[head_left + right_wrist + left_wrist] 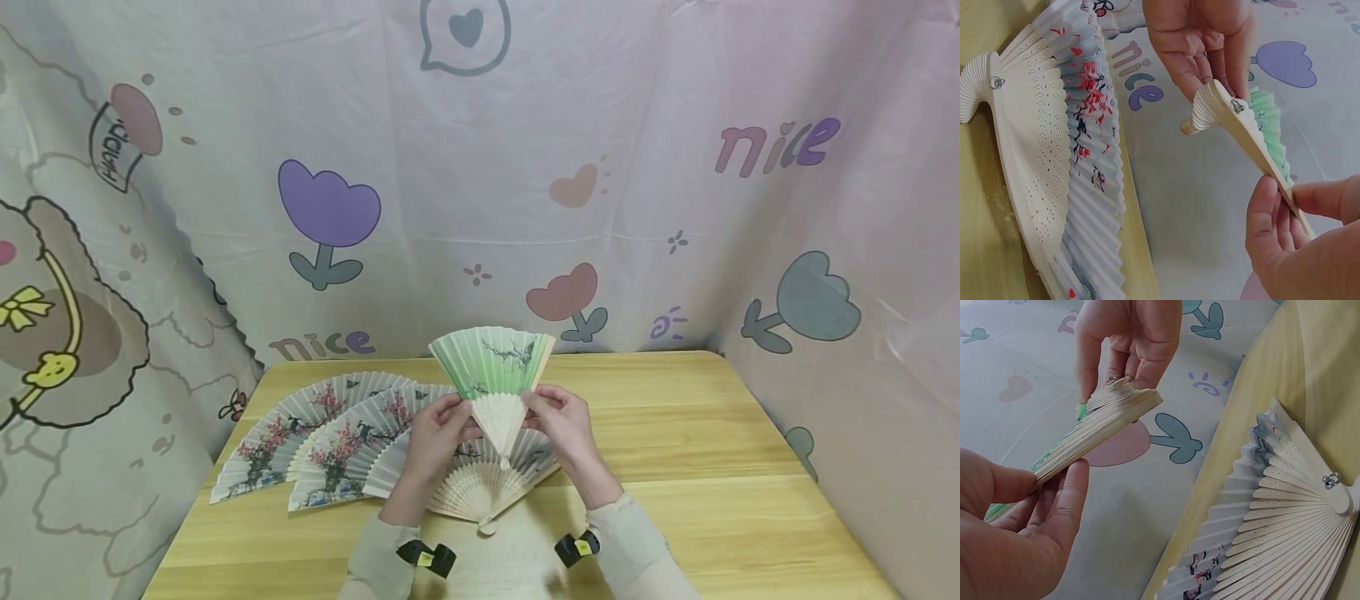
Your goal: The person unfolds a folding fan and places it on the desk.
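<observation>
A green folding fan [504,362], partly spread, is held up above the table between both hands. Its leaf carries a dark branch print, and its pale ribs meet at a rivet at the bottom. My left hand [437,437] pinches the fan's left edge between thumb and fingers. On the opposite edge, my right hand [564,425] pinches the outer rib, as the right wrist view also shows. Beneath the green one, a white folding fan [480,492] with a pink blossom print lies spread on the table, partly hidden by the hands and the green fan.
Two more spread fans with pink blossoms, a middle fan [348,450] and a far-left fan [277,433], overlap on the left of the wooden table [697,450]. A patterned cloth [465,167] hangs behind the table and along its sides.
</observation>
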`<move>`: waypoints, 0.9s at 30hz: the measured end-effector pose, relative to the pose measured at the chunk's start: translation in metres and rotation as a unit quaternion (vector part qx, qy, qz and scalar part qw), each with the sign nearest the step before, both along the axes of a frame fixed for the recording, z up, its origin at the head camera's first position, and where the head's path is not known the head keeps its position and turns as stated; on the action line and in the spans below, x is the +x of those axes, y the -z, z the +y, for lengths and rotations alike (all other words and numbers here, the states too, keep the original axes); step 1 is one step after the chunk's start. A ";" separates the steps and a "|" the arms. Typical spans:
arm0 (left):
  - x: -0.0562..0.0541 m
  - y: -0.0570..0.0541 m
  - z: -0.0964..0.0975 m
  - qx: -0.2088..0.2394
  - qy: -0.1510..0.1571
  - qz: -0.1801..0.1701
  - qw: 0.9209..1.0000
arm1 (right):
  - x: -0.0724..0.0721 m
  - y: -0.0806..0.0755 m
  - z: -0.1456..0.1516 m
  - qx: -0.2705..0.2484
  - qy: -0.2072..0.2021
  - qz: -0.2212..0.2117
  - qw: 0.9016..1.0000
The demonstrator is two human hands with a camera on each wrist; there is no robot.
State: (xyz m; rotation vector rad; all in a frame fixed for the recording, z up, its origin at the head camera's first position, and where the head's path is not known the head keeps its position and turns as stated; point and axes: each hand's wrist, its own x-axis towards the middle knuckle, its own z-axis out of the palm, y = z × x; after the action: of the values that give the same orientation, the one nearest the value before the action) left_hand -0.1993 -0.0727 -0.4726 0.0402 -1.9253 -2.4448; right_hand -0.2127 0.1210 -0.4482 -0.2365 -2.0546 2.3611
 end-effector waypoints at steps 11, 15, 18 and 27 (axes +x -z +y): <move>0.000 0.000 -0.002 0.027 -0.005 0.004 1.000 | -0.002 -0.002 -0.001 -0.009 0.020 0.008 1.000; 0.000 0.001 -0.002 0.031 -0.012 -0.004 0.999 | -0.002 -0.002 -0.001 -0.013 0.022 0.011 1.000; 0.001 0.001 -0.003 0.032 -0.017 -0.006 0.999 | -0.002 -0.002 0.000 -0.023 0.030 0.008 0.999; 0.002 0.001 -0.005 0.060 -0.043 -0.011 0.997 | -0.002 -0.003 0.002 -0.033 0.042 0.011 0.999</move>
State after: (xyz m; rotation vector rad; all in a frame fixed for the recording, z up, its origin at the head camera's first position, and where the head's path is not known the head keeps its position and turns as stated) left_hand -0.1969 -0.0781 -0.4740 0.1508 -1.7435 -2.5110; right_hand -0.2143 0.1234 -0.4454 -0.2915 -1.9202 2.3727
